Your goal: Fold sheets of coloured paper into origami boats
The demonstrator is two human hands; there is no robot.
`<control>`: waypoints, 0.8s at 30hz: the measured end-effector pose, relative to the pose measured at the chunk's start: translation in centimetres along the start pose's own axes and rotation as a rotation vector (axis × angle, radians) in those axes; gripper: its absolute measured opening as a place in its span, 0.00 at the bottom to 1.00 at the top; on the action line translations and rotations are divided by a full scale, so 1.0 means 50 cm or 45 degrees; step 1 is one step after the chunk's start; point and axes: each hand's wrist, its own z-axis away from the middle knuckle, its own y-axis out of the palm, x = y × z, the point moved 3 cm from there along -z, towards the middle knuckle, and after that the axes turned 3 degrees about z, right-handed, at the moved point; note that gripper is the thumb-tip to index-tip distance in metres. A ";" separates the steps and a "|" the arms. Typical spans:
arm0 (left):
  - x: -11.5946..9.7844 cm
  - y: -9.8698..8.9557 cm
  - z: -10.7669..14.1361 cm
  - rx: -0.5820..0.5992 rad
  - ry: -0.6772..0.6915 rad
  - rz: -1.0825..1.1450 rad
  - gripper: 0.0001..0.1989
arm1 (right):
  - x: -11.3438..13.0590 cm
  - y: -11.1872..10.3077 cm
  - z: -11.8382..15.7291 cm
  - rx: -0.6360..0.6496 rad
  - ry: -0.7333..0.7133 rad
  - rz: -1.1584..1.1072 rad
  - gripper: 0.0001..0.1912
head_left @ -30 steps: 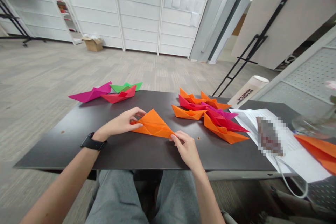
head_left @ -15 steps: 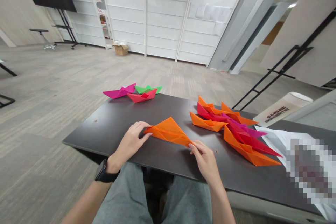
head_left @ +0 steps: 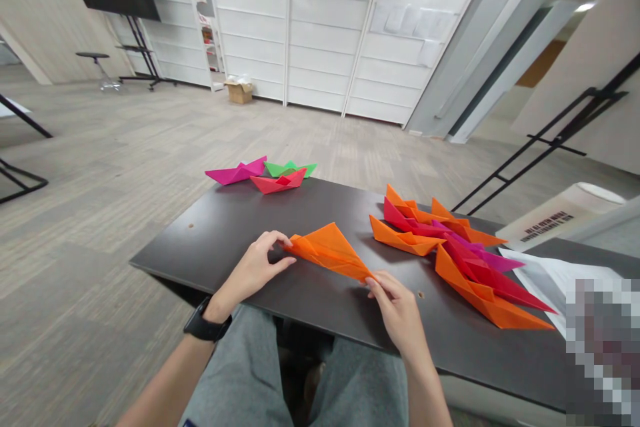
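Observation:
An orange folded paper (head_left: 333,253) with a pointed peak is held just above the dark table, near its front edge. My right hand (head_left: 397,303) pinches its right corner between thumb and fingers. At the left corner, my left hand (head_left: 260,263) has its thumb spread away from the fingers, and the fingertips touch the paper's end. To the right lies a cluster of finished paper boats: an orange boat (head_left: 405,239) closest to the paper, a larger orange boat (head_left: 487,297), and several in red, magenta and orange.
At the table's far left edge sit a magenta boat (head_left: 235,173), a green boat (head_left: 295,168) and a red boat (head_left: 280,182). A white cylinder (head_left: 560,217) and white sheets (head_left: 540,270) lie on the right. My legs are under the dark table (head_left: 200,240).
My left thumb has come off the orange paper and spread away from the fingers. The right hand keeps its pinch. The whole view has shifted slightly.

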 end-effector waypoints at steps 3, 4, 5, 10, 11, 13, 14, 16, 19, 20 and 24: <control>0.007 0.003 -0.003 0.014 0.022 0.014 0.10 | 0.001 0.000 0.001 0.000 -0.004 0.003 0.17; 0.008 0.003 -0.003 0.024 0.030 0.016 0.11 | 0.001 0.000 0.002 0.003 -0.007 0.006 0.16; 0.008 0.003 -0.004 0.032 0.036 0.015 0.12 | 0.002 0.000 0.002 0.006 -0.012 0.009 0.16; 0.000 0.000 -0.005 0.045 0.066 -0.009 0.02 | 0.005 0.001 0.003 0.026 -0.034 0.016 0.16; -0.003 -0.001 -0.004 0.049 0.070 -0.006 0.02 | 0.005 0.001 0.003 0.027 -0.035 0.018 0.16; -0.006 -0.001 -0.003 0.055 0.062 0.002 0.02 | 0.005 0.001 0.003 0.023 -0.031 0.025 0.16; -0.007 -0.002 -0.003 0.051 0.051 0.007 0.03 | 0.005 0.001 0.003 0.024 -0.027 0.027 0.17; -0.008 -0.003 -0.002 0.034 0.036 0.019 0.02 | 0.005 0.001 0.003 0.025 -0.019 0.029 0.17; -0.010 -0.003 -0.002 0.027 0.053 0.042 0.02 | 0.006 0.001 0.003 0.029 -0.016 0.035 0.17; -0.011 -0.002 -0.002 0.032 0.058 0.053 0.03 | 0.006 0.000 0.003 0.031 -0.018 0.036 0.17; -0.011 0.000 -0.001 0.026 0.013 0.085 0.04 | 0.007 0.000 0.003 0.049 -0.018 0.030 0.17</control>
